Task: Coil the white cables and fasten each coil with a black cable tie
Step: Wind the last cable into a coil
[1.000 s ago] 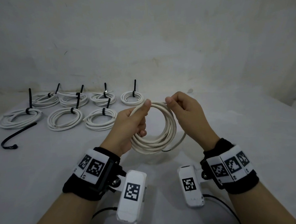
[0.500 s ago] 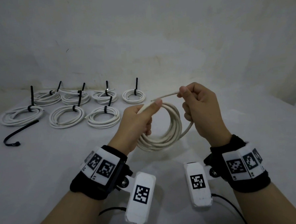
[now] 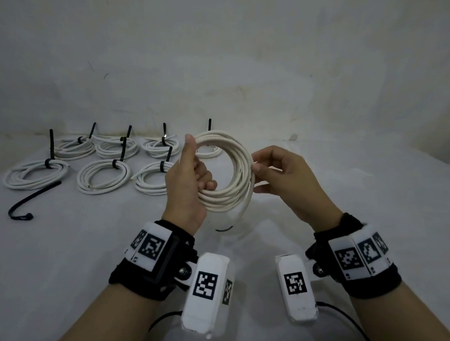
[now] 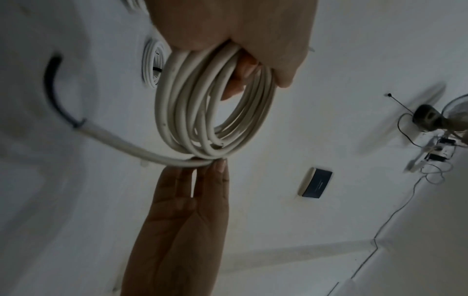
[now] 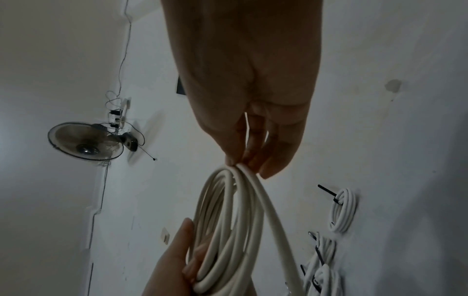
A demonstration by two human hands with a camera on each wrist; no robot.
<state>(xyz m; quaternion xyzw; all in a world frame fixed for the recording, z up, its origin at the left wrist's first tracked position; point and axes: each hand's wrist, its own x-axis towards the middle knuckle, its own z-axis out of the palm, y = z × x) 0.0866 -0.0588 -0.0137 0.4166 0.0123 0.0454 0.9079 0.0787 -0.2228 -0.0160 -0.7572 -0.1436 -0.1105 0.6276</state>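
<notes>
Left grip (image 3: 186, 182) clasps the white cable coil (image 3: 229, 170); right grip (image 3: 284, 172) pinches its edge.

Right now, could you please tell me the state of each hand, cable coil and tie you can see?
Left hand: grips the held coil, thumb up.
Right hand: fingertips pinch the held coil's right edge.
Held white cable coil: wound, untied, one end trailing down.
Seven white cable coils on the table: each fastened with a black tie.
Loose black cable tie: unused, lying on the table.
</notes>
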